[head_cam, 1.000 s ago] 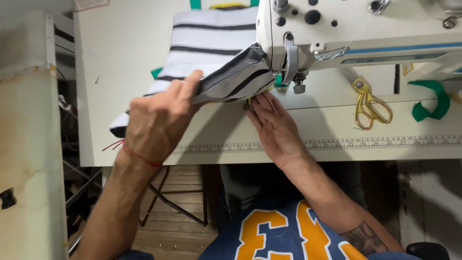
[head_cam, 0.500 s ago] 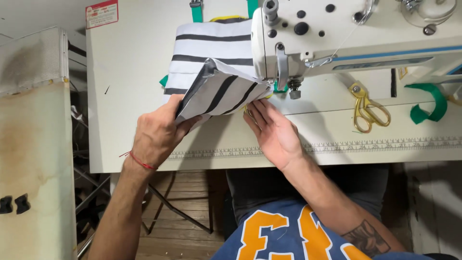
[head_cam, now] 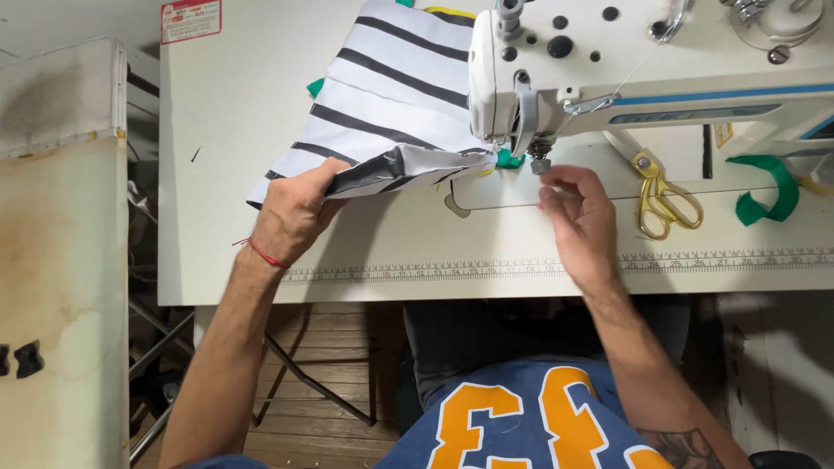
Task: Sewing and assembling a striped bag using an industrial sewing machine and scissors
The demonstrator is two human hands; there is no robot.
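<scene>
right hand [head_cam: 580, 221] shifted right, needle hidden, striped fabric [head_cam: 387, 122] cropped

Needle area behind machine head [head_cam: 521, 95]: not visible. Striped fabric [head_cam: 391, 113] cut off at top edge. Left hand [head_cam: 291, 213] fingers tucked under fold, hidden.

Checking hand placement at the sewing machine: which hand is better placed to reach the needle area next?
Right hand: its fingertips sit just below the needle area. The left hand grips the striped fabric farther away.
</scene>
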